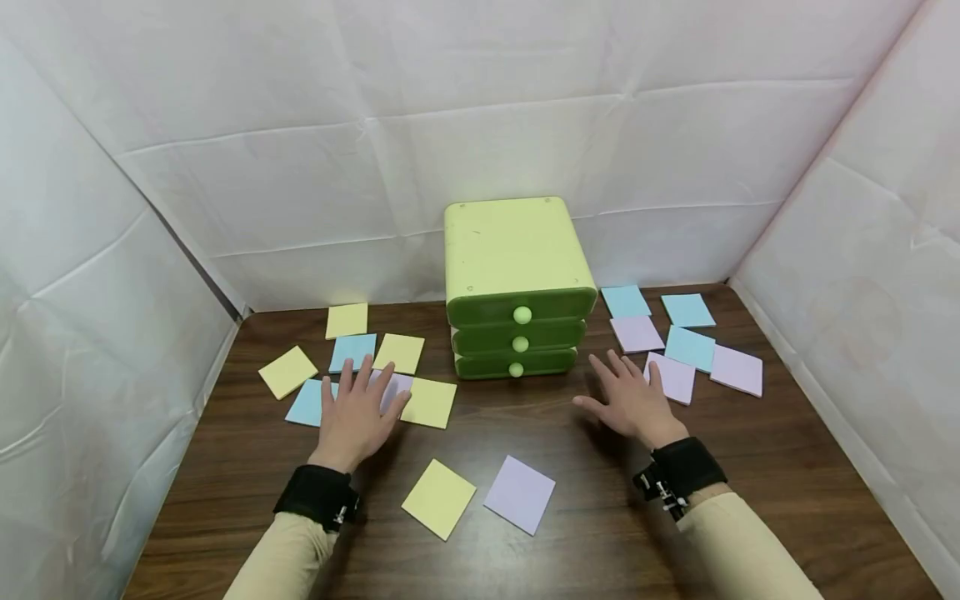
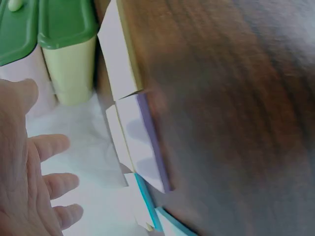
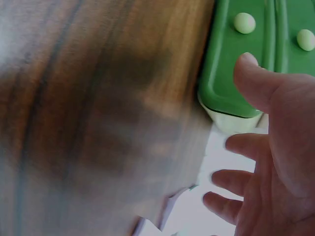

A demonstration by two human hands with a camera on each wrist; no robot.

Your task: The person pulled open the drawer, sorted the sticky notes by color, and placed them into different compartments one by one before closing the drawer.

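Left hand (image 1: pixel 358 417): fingers spread flat, hovering over or touching the purple note (image 1: pixel 395 387) in the left cluster; holding nothing. Right hand (image 1: pixel 632 402): lying open and empty, near the green drawer unit (image 1: pixel 516 287), just left of the purple note at right (image 1: pixel 672 377). Risk: flat fingers are likely sliding overlapping notes together, since thin paper is lying flush on the wooden table (image 1: pixel 675 533).

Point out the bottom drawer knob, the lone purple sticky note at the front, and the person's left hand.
bottom drawer knob (image 1: pixel 516 369), head view, centre of the pale round knob.
purple sticky note (image 1: pixel 520 493), head view, middle of its face.
left hand (image 1: pixel 357 415), head view, back of the hand.
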